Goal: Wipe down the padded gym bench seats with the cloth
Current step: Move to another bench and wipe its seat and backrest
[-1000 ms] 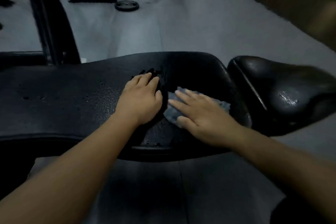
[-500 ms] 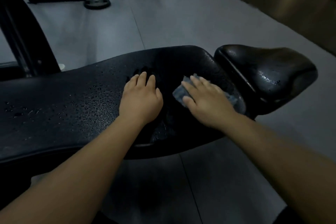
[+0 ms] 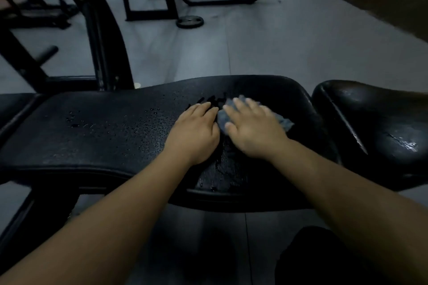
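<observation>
A dim gym floor: at the far left, a black machine frame (image 3: pixel 102 41) rises behind the long padded bench (image 3: pixel 92 136) that runs across in front of you. Beads of water (image 3: pixel 148 122) dot the pad's black surface from its middle toward your hands, and a wetter, glossy patch lies at the near edge between your wrists.

Your left hand (image 3: pixel 194 132) lies palm down on the pad, fingers straight and close together, holding nothing.

Just beside it, nearly touching, your right hand (image 3: pixel 254 129) presses flat on the grey-blue cloth (image 3: pixel 284 123), fingers extended rather than curled round it; the fingertips are blurred. The cloth sits on the right part of the long pad, crumpled under your palm, and shows past the fingertips, in the gap between your two hands and out to the right of your knuckles.

Farther right, across a narrow gap, the separate seat pad (image 3: pixel 370 127) tilts up, its surface shiny with a wet gleam near the right edge.

On the grey floor beyond the bench, a weight plate (image 3: pixel 190 21) lies flat near the feet of more dark equipment.
</observation>
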